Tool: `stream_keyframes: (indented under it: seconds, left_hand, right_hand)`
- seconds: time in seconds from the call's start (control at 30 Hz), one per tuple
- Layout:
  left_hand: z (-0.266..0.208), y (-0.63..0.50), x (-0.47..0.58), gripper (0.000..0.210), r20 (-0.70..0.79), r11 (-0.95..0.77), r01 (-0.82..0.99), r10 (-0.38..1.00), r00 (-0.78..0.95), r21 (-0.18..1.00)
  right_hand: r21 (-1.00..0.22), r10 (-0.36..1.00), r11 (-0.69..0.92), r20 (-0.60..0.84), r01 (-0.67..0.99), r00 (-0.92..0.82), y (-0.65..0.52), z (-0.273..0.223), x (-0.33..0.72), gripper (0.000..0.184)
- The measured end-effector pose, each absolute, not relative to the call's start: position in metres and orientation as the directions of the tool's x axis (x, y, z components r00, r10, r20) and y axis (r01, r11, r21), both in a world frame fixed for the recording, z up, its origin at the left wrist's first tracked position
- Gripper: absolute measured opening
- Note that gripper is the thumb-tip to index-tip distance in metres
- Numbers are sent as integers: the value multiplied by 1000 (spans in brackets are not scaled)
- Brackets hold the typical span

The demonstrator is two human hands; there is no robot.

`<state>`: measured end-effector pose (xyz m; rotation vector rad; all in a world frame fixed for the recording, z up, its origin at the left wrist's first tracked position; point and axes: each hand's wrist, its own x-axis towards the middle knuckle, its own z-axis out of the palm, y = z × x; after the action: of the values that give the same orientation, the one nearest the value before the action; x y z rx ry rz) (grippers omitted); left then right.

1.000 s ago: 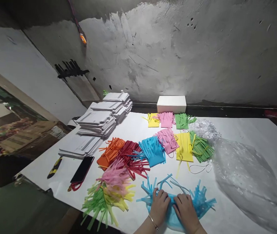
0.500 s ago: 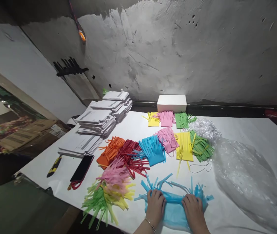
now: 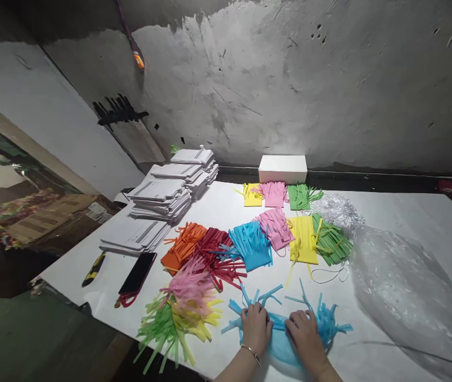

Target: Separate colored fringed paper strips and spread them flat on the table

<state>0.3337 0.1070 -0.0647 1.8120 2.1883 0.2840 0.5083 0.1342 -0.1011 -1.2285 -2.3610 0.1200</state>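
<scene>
At the table's front edge lies a sheet of blue tissue paper (image 3: 283,351) with fringed strips sticking out at both sides. My left hand (image 3: 256,326) is curled over the rolled upper edge, near its left end. Over the same roll, a little to the right, my right hand (image 3: 304,333) has its fingers bent down on the paper. My palms hide part of the sheet. Just left of my hands is a pile of pink fringed paper (image 3: 192,286), yellow fringed paper (image 3: 194,321) and green fringed paper (image 3: 160,323).
Folded fringe packs, among them a blue one (image 3: 255,252) and a yellow one (image 3: 303,246), lie beyond my hands. A clear plastic bag (image 3: 404,286) covers the right side. Stacks of white sheets (image 3: 158,191), a phone (image 3: 138,273) and a cutter knife (image 3: 94,269) are left.
My right hand has shifted left along the blue roll, closer to my left hand. Some blue strips behind the roll have changed position. The camera view has shifted slightly.
</scene>
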Motion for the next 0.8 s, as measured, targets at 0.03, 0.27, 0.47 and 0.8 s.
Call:
stream_keyframes:
  seconds: [0.03,0.27,0.47,0.8]
  left_hand:
    - [-65,107,333,10,-69,173,927,985,-159,334]
    - [-85,99,328,5,142,-173,914,982,128,366]
    - [-94,97,330,8,228,-225,917,961,154,329]
    - [-90,95,319,5,171,-201,879,975,140,432]
  right_hand:
    - [-294,765,634,374,716,-524,134,-103,504,14]
    - [-360,760,647,376,672,-530,134,-101,498,14]
    - [-334,728,681,406,652,-553,130,-109,491,15]
    - [-271,750,638,430,721,-503,127,-124,533,23]
